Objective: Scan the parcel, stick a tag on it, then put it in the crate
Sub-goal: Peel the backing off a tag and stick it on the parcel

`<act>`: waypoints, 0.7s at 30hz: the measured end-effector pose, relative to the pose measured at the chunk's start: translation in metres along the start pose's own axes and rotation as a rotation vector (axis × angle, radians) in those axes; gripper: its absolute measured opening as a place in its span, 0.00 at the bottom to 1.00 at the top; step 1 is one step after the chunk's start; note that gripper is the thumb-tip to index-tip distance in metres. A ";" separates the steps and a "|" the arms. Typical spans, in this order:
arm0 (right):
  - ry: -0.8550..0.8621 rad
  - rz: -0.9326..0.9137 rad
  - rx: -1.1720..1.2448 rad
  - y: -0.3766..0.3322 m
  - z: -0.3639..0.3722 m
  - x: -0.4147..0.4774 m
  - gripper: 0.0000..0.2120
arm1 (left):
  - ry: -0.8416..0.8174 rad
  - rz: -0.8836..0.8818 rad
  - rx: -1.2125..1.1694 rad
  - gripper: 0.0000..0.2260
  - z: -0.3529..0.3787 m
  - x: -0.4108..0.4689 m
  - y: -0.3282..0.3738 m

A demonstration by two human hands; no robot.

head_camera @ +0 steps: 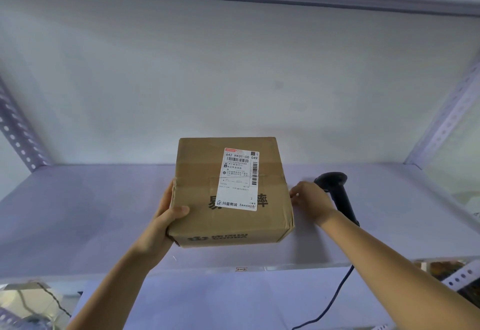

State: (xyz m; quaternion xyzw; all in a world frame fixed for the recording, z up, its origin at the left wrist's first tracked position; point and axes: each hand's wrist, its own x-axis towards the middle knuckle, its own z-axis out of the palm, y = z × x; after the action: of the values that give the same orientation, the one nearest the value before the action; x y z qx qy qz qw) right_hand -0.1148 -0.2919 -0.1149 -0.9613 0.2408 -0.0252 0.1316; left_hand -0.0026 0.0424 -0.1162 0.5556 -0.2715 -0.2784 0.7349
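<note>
Parcel [231, 192], a stiff cardboard box, held over a white shelf [104, 212].
Left hand [166, 215] grips its left edge, thumb on top; right hand [310, 203], fingers loosely spread, touches its right side beside a black scanner [337, 194]. Looks light; best held by both sides.

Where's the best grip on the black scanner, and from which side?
Probably the long handle, from the right. The scanner stands nearly upright on the shelf, head up, cable trailing from its base. The right hand is in front of it, beside the box; whether it touches the scanner is unclear.
</note>
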 end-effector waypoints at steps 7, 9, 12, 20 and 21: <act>-0.050 -0.076 -0.254 0.005 0.000 0.006 0.20 | 0.010 -0.001 0.013 0.28 0.002 -0.002 0.002; -0.028 -0.101 -0.290 0.008 0.003 0.007 0.16 | 0.008 -0.007 0.011 0.28 0.002 -0.001 0.001; 0.001 -0.090 -0.362 0.004 0.005 0.002 0.14 | 0.015 -0.005 0.010 0.28 0.001 -0.001 0.000; 0.033 -0.073 -0.331 0.002 0.009 -0.005 0.20 | 0.013 -0.018 0.017 0.30 0.000 -0.001 0.001; 0.036 -0.066 -0.318 0.001 0.009 -0.006 0.20 | 0.014 -0.018 0.020 0.30 0.000 -0.001 0.001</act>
State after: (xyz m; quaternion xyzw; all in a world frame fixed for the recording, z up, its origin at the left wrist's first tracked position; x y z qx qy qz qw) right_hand -0.1192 -0.2879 -0.1236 -0.9768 0.2122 -0.0085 -0.0274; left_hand -0.0029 0.0432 -0.1157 0.5673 -0.2642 -0.2785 0.7286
